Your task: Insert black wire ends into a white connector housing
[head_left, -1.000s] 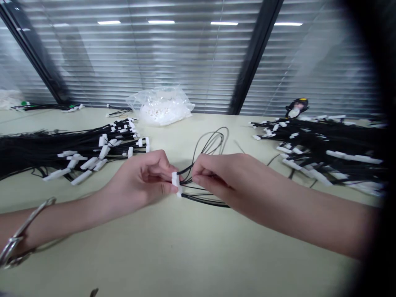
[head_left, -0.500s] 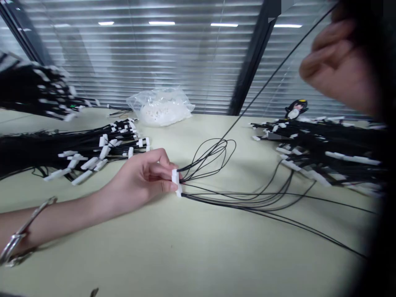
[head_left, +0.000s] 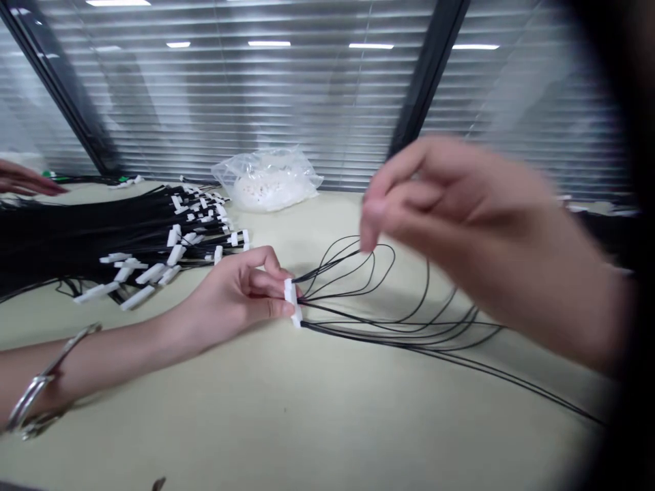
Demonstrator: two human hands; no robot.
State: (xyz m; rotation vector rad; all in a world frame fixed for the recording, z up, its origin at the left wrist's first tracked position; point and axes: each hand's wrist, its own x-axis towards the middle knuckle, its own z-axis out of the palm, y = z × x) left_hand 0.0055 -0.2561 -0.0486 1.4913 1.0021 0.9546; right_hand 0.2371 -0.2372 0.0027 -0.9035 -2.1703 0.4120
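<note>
My left hand [head_left: 250,286] pinches a white plastic connector [head_left: 293,302] between thumb and fingers, a little above the table. Several thin black wires [head_left: 353,335] run out of its right side. Some curl into loops [head_left: 371,279] above the connector; others trail away to the right. My right hand [head_left: 460,211], blurred by motion, is over these loops with thumb and forefinger closed together. Its fingertips overlap the top of the loops, and what lies between them cannot be made out. The wrist covers part of the longer wires.
A large bundle of black wires with white connectors [head_left: 153,273] lies on the left. Another person's hand [head_left: 28,179] is at the far left. A clear plastic bag of small white parts [head_left: 271,181] sits at the back, before window blinds [head_left: 307,102]. More wire harnesses [head_left: 604,228] show at right.
My right hand has come down and left from the upper right to the loops; the wire stretched up to it is slack. At left, a raised wire bundle now lies on the table.
</note>
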